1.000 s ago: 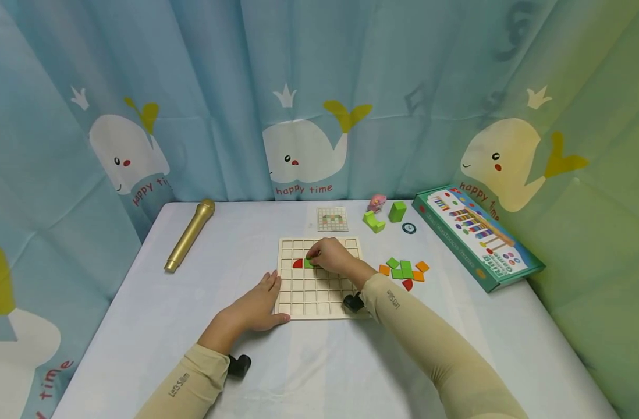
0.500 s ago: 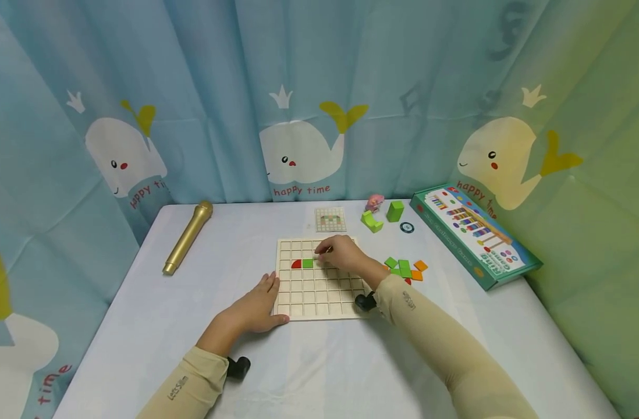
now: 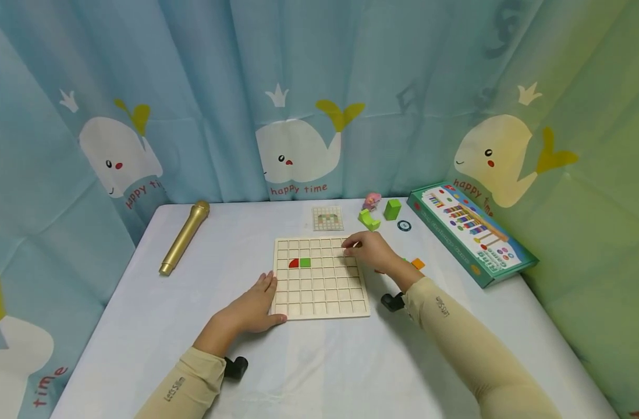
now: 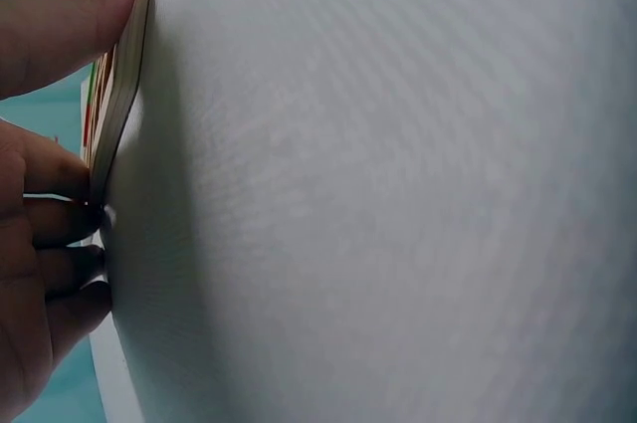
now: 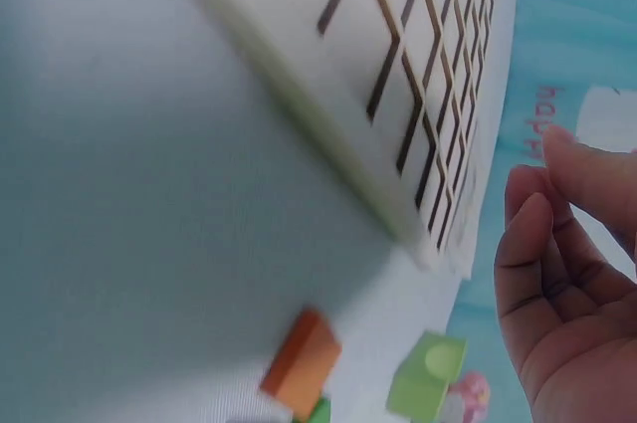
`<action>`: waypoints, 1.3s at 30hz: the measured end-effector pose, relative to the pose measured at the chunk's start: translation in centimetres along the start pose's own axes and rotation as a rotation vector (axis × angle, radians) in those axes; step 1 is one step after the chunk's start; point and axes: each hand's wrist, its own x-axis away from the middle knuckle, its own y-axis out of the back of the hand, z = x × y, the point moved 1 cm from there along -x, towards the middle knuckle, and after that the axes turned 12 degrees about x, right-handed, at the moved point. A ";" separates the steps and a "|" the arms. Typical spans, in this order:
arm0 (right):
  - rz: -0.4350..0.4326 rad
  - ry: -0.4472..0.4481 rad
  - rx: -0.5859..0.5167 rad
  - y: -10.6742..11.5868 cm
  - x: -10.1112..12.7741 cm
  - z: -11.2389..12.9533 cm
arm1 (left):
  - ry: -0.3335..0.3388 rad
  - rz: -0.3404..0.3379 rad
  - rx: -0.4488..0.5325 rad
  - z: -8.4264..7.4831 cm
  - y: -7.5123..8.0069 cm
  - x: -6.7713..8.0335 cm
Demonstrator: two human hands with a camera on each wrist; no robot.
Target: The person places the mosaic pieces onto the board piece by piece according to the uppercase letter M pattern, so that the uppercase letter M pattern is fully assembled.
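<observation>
A wooden grid board [image 3: 319,294] lies on the white table. In its cells are a red quarter-circle tile [image 3: 294,263] and, just right of it, a green square tile [image 3: 305,263]. My left hand [image 3: 250,307] rests along the board's left edge; the left wrist view shows the thumb [image 4: 80,30] on its rim and extended fingers at its side. Above the board's upper right corner is my right hand [image 3: 376,251]. Its fingers [image 5: 526,229] are loosely bent, with nothing between them and the thumb. Right of the board, an orange tile [image 3: 418,263] shows beside the hand, which hides most loose tiles.
Behind the board lies a small pattern card [image 3: 327,219]. To its right are a green arch block [image 3: 369,220], a green block [image 3: 392,209], a pink figurine [image 3: 372,201] and a round chip [image 3: 404,226]. A game box [image 3: 471,233] lies right, a gold microphone [image 3: 184,238] left.
My right hand has let go of the green tile, leaving it beside the red one, and moved right toward the loose tiles. The left hand stays at the board's edge.
</observation>
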 end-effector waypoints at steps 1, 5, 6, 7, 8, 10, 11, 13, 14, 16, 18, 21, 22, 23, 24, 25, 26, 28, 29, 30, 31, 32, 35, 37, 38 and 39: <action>-0.003 -0.008 0.003 0.3 0.2 -0.2 | 0.000 0.001 0.000 0.0 0.0 0.0; -0.017 -0.029 0.025 1.2 0.9 -1.2 | 0.000 0.002 0.004 -0.1 0.1 0.0; -0.019 -0.035 0.028 1.4 1.1 -1.4 | 0.000 0.001 0.006 -0.1 0.1 0.0; -0.020 -0.043 0.032 1.6 1.3 -1.6 | 0.001 0.001 0.006 -0.1 0.1 0.1; -0.021 -0.050 0.033 1.8 1.5 -1.8 | 0.001 0.000 0.007 -0.1 0.0 0.1; -0.020 -0.061 0.036 2.3 1.9 -2.2 | 0.002 -0.001 0.009 -0.1 0.0 0.1; -0.019 -0.066 0.038 2.5 2.1 -2.4 | 0.001 -0.003 0.012 -0.1 0.0 0.1; -0.013 -0.069 0.048 3.0 2.6 -2.9 | 0.000 -0.006 0.013 -0.1 0.0 0.1; -0.012 -0.071 0.053 3.2 2.8 -3.2 | -0.002 -0.007 0.011 -0.1 0.0 0.1; -0.012 -0.073 0.073 3.6 3.2 -3.8 | -0.003 -0.010 0.006 -0.1 0.0 0.0; -0.012 -0.081 0.085 3.9 3.6 -4.4 | -0.006 -0.011 0.003 -0.1 0.0 0.1; -0.011 -0.098 0.107 4.3 4.1 -5.3 | -0.009 -0.011 0.008 -0.2 0.1 0.1; -0.010 -0.107 0.111 4.5 4.3 -5.6 | -0.011 -0.010 0.010 -0.3 0.1 0.2; -0.011 -0.108 0.119 4.6 4.5 -5.9 | -0.013 -0.010 0.013 -0.3 0.2 0.2; -0.011 -0.109 0.127 4.7 4.6 -6.2 | -0.015 -0.010 0.016 -0.4 0.2 0.2; -0.010 -0.108 0.131 4.8 4.8 -6.5 | -0.017 -0.009 0.016 -0.4 0.2 0.2; -0.012 -0.111 0.134 4.9 4.9 -6.8 | -0.018 -0.009 0.018 -0.4 0.2 0.3; -0.010 -0.114 0.136 5.1 5.3 -7.3 | -0.019 -0.008 0.016 -0.5 0.3 0.3; -0.008 -0.111 0.136 5.2 5.5 -7.6 | -0.019 -0.008 0.016 -0.5 0.3 0.3; -0.005 -0.114 0.132 5.3 5.7 -7.9 | -0.019 -0.007 0.018 -0.6 0.3 0.3; -0.003 -0.114 0.130 5.4 5.9 -8.1 | -0.019 -0.008 0.020 -0.6 0.3 0.3; -0.003 -0.120 0.127 5.5 6.1 -8.3 | -0.017 -0.008 0.019 -0.6 0.3 0.3; 0.005 -0.120 0.121 5.8 6.5 -9.1 | -0.014 -0.008 0.021 -0.7 0.3 0.4; 0.008 -0.132 0.117 6.0 6.8 -9.6 | -0.012 -0.008 0.021 -0.7 0.3 0.4; 0.012 -0.141 0.115 6.1 6.9 -9.8 | -0.011 -0.009 0.021 -0.7 0.3 0.4; 0.018 -0.148 0.113 6.2 7.0 -10.1 | -0.010 -0.008 0.023 -0.7 0.3 0.4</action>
